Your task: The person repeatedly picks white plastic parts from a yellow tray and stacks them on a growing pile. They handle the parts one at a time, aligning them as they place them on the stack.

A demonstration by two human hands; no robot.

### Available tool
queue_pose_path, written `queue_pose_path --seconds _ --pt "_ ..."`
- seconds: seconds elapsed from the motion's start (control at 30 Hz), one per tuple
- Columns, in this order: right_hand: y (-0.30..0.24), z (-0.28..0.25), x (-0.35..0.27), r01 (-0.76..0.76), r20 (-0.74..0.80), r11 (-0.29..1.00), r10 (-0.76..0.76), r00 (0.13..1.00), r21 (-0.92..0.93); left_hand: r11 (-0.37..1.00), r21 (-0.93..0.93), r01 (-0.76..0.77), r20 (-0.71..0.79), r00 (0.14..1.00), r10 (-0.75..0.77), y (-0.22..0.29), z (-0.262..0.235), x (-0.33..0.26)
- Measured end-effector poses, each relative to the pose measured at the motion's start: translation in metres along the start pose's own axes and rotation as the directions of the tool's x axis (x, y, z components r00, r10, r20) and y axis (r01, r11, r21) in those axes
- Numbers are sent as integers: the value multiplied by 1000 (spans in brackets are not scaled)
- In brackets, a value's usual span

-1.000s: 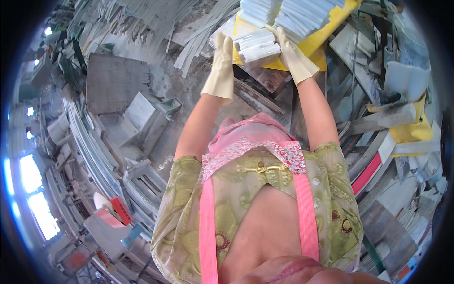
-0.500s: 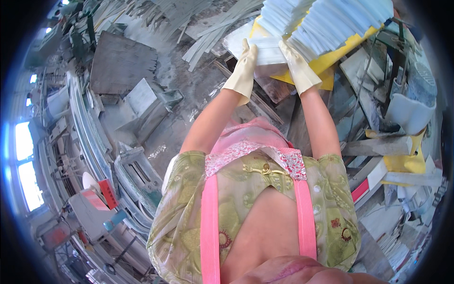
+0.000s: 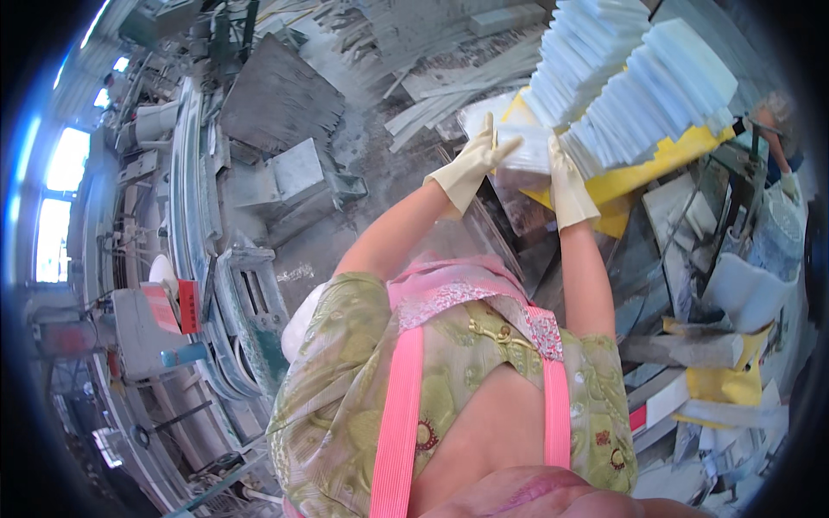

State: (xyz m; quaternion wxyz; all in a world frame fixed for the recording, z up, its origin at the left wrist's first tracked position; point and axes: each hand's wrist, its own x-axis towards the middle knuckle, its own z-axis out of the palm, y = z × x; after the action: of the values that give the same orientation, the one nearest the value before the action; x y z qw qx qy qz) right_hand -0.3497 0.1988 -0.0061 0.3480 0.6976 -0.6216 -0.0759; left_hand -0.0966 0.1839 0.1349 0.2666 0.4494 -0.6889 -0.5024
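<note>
Cream rubber gloves cover both my hands, which reach forward to the near end of pale slab rows. My left hand [image 3: 477, 166] is open, thumb and fingers spread, at the left side of a short white stack of strips [image 3: 528, 158]. On that stack's right side, my right hand [image 3: 570, 183] has its fingers stretched out, lying along the edges; its fingertips are partly lost against the pale pieces. Beyond them, two long rows of thin bluish-white slabs [image 3: 648, 99] stand on edge on a yellow sheet [image 3: 661, 168].
Long pale strips [image 3: 445, 108] lie on the floor ahead. A dark, rough-edged board [image 3: 281, 95] and a grey metal block [image 3: 298, 173] are at left, beside machine rails [image 3: 186, 190]. At far right, another person's arm [image 3: 773, 147] shows near a white tub [image 3: 747, 289].
The view has shifted, so the slab rows sit lower and further right. My left thumb has spread away from its fingers over the white stack. Another person has come into sight at right.
</note>
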Motion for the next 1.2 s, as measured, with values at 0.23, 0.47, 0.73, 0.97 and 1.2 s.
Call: queue_pose_path --seconds 0.23,0.47,0.73,0.97,1.2 --pt "-7 -9 -1 -294 374 -416 125 919 861 412 829 -378 396 917 45 47 15 27" --pt "1 -42 0 -90 70 156 130 989 984 548 817 -180 174 983 63 54 64 49" --pt "17 -102 0 -336 454 -518 116 883 786 715 673 -190 141 982 129 45 65 43" --pt "8 -138 16 -414 650 -574 293 702 707 864 441 -241 145 970 196 14 18 34" --pt "-35 -232 107 -389 461 -248 495 737 887 907 329 -261 65 965 255 1 -95 17"
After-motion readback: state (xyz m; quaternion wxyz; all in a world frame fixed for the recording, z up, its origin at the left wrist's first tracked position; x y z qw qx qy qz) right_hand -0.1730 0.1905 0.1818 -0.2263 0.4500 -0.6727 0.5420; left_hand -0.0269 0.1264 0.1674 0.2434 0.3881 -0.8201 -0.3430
